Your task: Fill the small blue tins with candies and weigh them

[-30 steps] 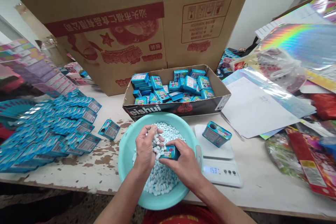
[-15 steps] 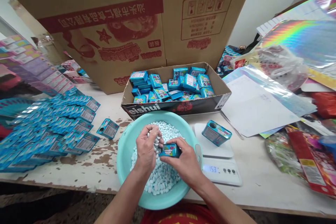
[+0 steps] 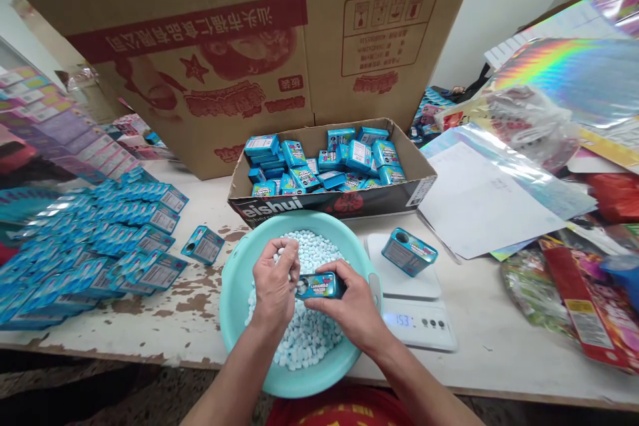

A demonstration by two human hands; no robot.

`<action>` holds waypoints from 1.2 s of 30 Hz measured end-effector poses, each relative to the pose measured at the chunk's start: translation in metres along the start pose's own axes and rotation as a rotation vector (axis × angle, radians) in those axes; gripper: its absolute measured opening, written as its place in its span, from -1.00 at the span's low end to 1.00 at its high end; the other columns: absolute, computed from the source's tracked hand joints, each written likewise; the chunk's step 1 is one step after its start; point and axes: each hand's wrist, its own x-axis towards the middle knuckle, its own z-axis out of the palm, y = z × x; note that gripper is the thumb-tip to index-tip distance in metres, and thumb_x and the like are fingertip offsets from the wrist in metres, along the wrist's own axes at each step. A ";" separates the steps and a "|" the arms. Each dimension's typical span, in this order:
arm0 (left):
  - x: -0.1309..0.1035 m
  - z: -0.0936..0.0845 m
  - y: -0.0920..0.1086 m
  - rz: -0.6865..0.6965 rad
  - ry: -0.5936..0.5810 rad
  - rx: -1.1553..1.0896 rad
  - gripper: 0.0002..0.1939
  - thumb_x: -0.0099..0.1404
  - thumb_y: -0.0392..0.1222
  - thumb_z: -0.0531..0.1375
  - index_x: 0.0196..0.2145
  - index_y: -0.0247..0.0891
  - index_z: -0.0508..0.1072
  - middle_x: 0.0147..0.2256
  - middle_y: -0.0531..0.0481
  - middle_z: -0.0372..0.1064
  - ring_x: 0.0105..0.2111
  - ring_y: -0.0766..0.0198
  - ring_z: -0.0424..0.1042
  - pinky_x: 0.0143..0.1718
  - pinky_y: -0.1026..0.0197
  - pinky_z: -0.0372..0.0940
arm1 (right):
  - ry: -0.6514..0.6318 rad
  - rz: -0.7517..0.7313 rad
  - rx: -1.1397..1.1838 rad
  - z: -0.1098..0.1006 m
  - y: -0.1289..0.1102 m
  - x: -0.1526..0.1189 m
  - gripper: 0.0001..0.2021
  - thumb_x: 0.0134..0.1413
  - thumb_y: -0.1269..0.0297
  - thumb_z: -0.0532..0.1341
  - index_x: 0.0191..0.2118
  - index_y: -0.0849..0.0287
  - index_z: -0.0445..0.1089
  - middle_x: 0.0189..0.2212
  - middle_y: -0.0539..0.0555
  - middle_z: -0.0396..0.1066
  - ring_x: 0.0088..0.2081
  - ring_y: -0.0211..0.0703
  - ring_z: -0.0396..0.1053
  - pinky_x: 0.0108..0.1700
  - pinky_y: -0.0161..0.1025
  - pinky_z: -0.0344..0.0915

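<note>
My right hand [image 3: 344, 293] grips a small blue candy box [image 3: 319, 286] labelled "Caramelo Macizo", its round opening turned towards my left hand. My left hand [image 3: 275, 276] is closed beside that opening, with a few pale candies [image 3: 280, 254] showing at its fingers. Both hands are over a turquoise basin [image 3: 234, 346] holding a heap of small light-blue and white candies [image 3: 307, 346]. To the right, a white digital scale [image 3: 419, 339] reads 153 and bears another blue candy box [image 3: 409, 253] with a round hole in its top.
Behind the basin is an open carton [image 3: 424, 186] of blue boxes, backed by a big cardboard box [image 3: 324, 46]. Rows of blue boxes [image 3: 124, 239] cover the table's left, one box [image 3: 203, 245] apart. Papers [image 3: 489, 206] and wrappers [image 3: 579, 299] lie at right.
The blue box in my right hand has turned, so more of its holed end shows by my left hand. Fewer candies show at my left fingers. The view has shifted slightly.
</note>
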 end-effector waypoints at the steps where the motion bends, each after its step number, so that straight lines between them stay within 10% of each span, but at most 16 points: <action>1: 0.000 -0.002 0.003 0.013 -0.007 -0.012 -0.67 0.00 -0.06 0.36 -0.47 -0.25 0.29 -0.70 0.22 0.14 -0.73 0.52 0.00 -0.74 0.45 -0.11 | -0.017 0.027 0.046 -0.002 0.000 0.000 -0.63 -0.40 0.34 0.46 -0.33 0.11 0.41 -0.38 -0.06 0.37 -0.30 -0.12 0.33 -0.21 -0.20 0.24; 6: 0.010 -0.025 0.004 0.066 -0.030 0.194 -0.74 0.11 0.01 0.26 -0.43 -0.21 0.33 -0.60 0.16 0.23 -0.65 0.44 0.15 -0.68 0.41 0.02 | -0.016 0.088 0.223 -0.008 0.001 0.003 -0.58 -0.44 0.28 0.47 -0.32 0.12 0.40 -0.48 -0.10 0.37 -0.41 -0.20 0.31 -0.33 -0.27 0.25; 9: 0.020 -0.048 -0.007 0.104 -0.229 0.694 -0.72 0.10 0.07 0.22 -0.34 -0.18 0.46 -0.29 -0.04 0.44 -0.21 0.15 0.40 -0.22 0.15 0.32 | -0.014 0.059 0.280 -0.008 0.002 0.004 -0.59 -0.48 0.31 0.48 -0.35 0.12 0.40 -0.49 -0.10 0.37 -0.41 -0.21 0.32 -0.33 -0.29 0.27; 14: 0.025 -0.059 -0.012 0.157 -0.411 0.995 -0.65 0.21 0.06 0.09 -0.16 -0.13 0.49 -0.08 -0.09 0.44 -0.02 0.02 0.36 0.05 -0.04 0.18 | -0.002 0.038 0.464 -0.022 0.001 -0.002 -0.58 -0.47 0.35 0.48 -0.34 0.12 0.40 -0.50 -0.11 0.39 -0.44 -0.24 0.32 -0.36 -0.32 0.27; 21: 0.033 0.027 -0.004 0.531 -0.604 0.925 -0.82 0.18 -0.13 0.20 -0.24 -0.06 0.53 -0.26 -0.01 0.52 -0.28 0.13 0.47 -0.21 0.15 0.32 | 0.182 0.018 0.522 -0.076 -0.001 -0.039 -0.55 -0.46 0.23 0.51 -0.32 0.09 0.40 -0.46 -0.06 0.40 -0.47 -0.20 0.35 -0.48 -0.32 0.31; 27: 0.040 0.119 -0.053 0.775 -1.047 1.310 -0.72 0.20 -0.34 0.13 -0.15 -0.13 0.45 -0.04 -0.10 0.34 -0.04 0.06 0.31 -0.14 0.08 0.29 | 0.566 -0.044 0.296 -0.122 0.007 -0.057 -0.55 -0.42 0.15 0.49 -0.30 0.09 0.39 -0.45 0.00 0.45 -0.44 -0.11 0.41 -0.41 -0.21 0.38; 31: 0.044 0.126 -0.067 0.736 -1.013 1.435 -0.90 0.22 -0.24 0.14 -0.33 -0.16 0.47 -0.20 -0.06 0.35 -0.18 0.12 0.36 -0.32 0.18 0.27 | 0.828 -0.034 0.109 -0.145 0.020 -0.052 -0.50 -0.49 0.04 0.47 -0.31 0.12 0.42 -0.46 0.04 0.45 -0.47 -0.10 0.37 -0.46 -0.21 0.33; 36: 0.054 0.078 -0.010 0.732 -0.610 1.391 -0.88 0.26 -0.19 0.11 -0.35 -0.17 0.45 -0.17 -0.05 0.31 -0.28 0.20 0.37 -0.34 0.20 0.24 | 0.841 0.075 -0.026 -0.142 0.033 -0.016 -0.40 -0.56 -0.05 0.44 -0.27 0.15 0.44 -0.43 0.08 0.44 -0.41 -0.01 0.37 -0.40 -0.12 0.32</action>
